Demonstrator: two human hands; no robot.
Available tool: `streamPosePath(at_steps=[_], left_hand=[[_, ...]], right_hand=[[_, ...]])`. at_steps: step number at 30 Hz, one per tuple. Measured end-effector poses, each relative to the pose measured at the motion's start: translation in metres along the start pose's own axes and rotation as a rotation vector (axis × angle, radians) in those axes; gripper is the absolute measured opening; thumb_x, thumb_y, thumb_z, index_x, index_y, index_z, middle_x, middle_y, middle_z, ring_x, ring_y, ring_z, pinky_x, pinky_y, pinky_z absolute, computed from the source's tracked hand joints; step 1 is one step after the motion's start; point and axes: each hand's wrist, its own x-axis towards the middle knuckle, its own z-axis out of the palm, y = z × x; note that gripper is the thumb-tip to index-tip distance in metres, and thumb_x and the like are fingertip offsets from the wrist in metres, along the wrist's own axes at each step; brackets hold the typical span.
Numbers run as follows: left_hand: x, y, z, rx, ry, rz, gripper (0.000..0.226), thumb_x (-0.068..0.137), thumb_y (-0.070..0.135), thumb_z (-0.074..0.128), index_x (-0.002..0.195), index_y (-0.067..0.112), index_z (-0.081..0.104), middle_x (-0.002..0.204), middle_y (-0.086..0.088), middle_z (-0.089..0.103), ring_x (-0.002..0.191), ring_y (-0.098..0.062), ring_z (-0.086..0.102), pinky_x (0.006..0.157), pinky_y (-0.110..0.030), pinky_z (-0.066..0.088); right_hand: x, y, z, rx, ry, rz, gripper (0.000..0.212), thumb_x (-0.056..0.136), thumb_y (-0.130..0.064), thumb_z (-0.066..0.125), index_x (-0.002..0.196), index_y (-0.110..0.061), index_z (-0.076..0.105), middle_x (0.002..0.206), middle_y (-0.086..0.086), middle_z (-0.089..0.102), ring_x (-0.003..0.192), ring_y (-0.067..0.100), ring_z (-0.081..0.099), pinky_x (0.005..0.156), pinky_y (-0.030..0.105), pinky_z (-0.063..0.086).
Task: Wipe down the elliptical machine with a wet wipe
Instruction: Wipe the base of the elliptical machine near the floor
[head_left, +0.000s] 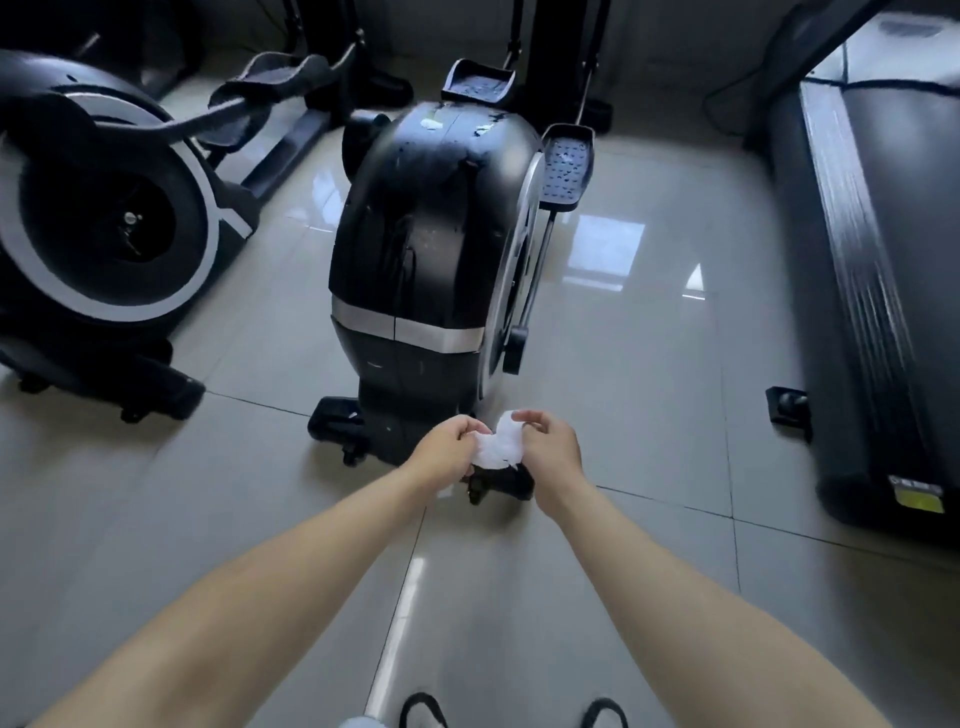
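A black elliptical machine (431, 234) with a silver band stands on the tiled floor straight ahead, its glossy housing streaked with wet marks. A white wet wipe (500, 442) is stretched between both hands just in front of the machine's base. My left hand (447, 451) pinches the wipe's left edge and my right hand (548, 448) pinches its right edge. The wipe is crumpled and is held in the air, apart from the machine. A black pedal (566, 166) sticks out on the machine's right side.
A second elliptical (104, 218) stands at the left. A treadmill (872, 260) runs along the right side. Glossy grey floor tiles (649, 364) lie between them. My sandalled feet (423, 712) show at the bottom edge.
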Motion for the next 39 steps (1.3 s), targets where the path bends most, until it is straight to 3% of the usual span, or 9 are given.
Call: streamPosePath(at_steps=[3,7,14,18,20,26,31,35,39], left_hand=[[0.067,-0.031,0.021,0.007,0.025,0.004,0.028,0.104,0.013,0.042,0.107,0.025,0.067,0.094,0.0,0.065,0.072,-0.013,0.058,0.053,-0.013,0.044],[0.147,-0.082,0.054,-0.001,0.053,-0.006,0.027,0.103,0.019,0.044,0.116,0.027,0.067,0.108,0.003,0.068,0.074,-0.012,0.063,0.063,-0.019,0.044],[0.227,-0.16,0.101,-0.06,0.084,-0.006,0.025,0.103,0.022,0.047,0.118,0.021,0.068,0.1,0.002,0.069,0.07,-0.012,0.062,0.062,-0.018,0.047],[0.248,-0.205,0.125,-0.043,0.071,0.011,0.024,0.105,0.029,0.047,0.116,0.024,0.066,0.106,-0.001,0.071,0.074,-0.012,0.064,0.078,-0.025,0.051],[0.256,-0.224,0.133,-0.057,0.093,0.015,0.024,0.105,0.034,0.047,0.115,0.024,0.066,0.104,0.001,0.071,0.075,-0.013,0.066,0.084,-0.029,0.052],[0.275,-0.253,0.149,-0.058,0.138,0.033,0.028,0.094,0.036,0.067,0.12,0.023,0.067,0.109,0.007,0.071,0.091,-0.012,0.067,0.081,-0.028,0.053],[0.284,-0.26,0.155,-0.039,0.227,-0.015,0.022,0.098,0.029,0.06,0.101,0.009,0.069,0.083,0.004,0.062,0.076,-0.013,0.054,0.065,-0.027,0.041],[0.292,-0.272,0.153,-0.033,0.272,-0.054,0.03,0.098,0.034,0.058,0.1,0.005,0.065,0.083,0.005,0.06,0.075,-0.014,0.052,0.065,-0.028,0.041],[0.296,-0.283,0.144,0.018,0.327,-0.063,0.021,0.095,0.031,0.063,0.087,0.013,0.056,0.08,0.003,0.056,0.074,-0.017,0.049,0.064,-0.029,0.038]], right_hand=[[0.075,0.033,0.01,-0.013,-0.024,-0.015,0.033,0.096,-0.002,0.044,0.096,-0.024,0.07,0.107,0.006,0.07,0.095,0.027,0.068,0.083,0.042,0.059],[0.156,0.084,0.023,-0.006,-0.056,-0.033,0.03,0.099,-0.003,0.045,0.1,-0.019,0.07,0.105,0.006,0.069,0.082,0.022,0.062,0.067,0.033,0.054],[0.25,0.187,0.041,0.003,-0.088,-0.007,0.032,0.096,-0.007,0.051,0.096,-0.028,0.074,0.114,0.006,0.072,0.103,0.028,0.07,0.092,0.048,0.059],[0.269,0.226,0.043,0.004,-0.119,-0.01,0.035,0.098,-0.002,0.048,0.117,-0.021,0.071,0.125,0.003,0.062,0.099,0.016,0.063,0.072,0.025,0.053],[0.278,0.243,0.046,-0.005,-0.133,-0.013,0.036,0.097,-0.001,0.048,0.117,-0.022,0.07,0.128,0.003,0.062,0.104,0.018,0.063,0.071,0.023,0.049],[0.292,0.26,0.044,0.02,-0.122,-0.016,0.031,0.096,0.003,0.053,0.116,-0.013,0.069,0.109,-0.001,0.068,0.082,0.006,0.062,0.056,0.012,0.049],[0.306,0.264,0.048,0.019,-0.048,-0.047,0.041,0.093,0.005,0.043,0.103,-0.022,0.072,0.104,-0.001,0.069,0.096,0.019,0.066,0.076,0.027,0.055],[0.316,0.271,0.051,0.02,0.018,-0.033,0.042,0.09,0.004,0.04,0.094,-0.024,0.07,0.091,-0.001,0.068,0.086,0.021,0.066,0.077,0.033,0.056],[0.32,0.28,0.06,0.029,0.062,-0.06,0.041,0.092,0.002,0.038,0.1,-0.021,0.07,0.088,-0.004,0.065,0.084,0.017,0.061,0.077,0.027,0.051]])
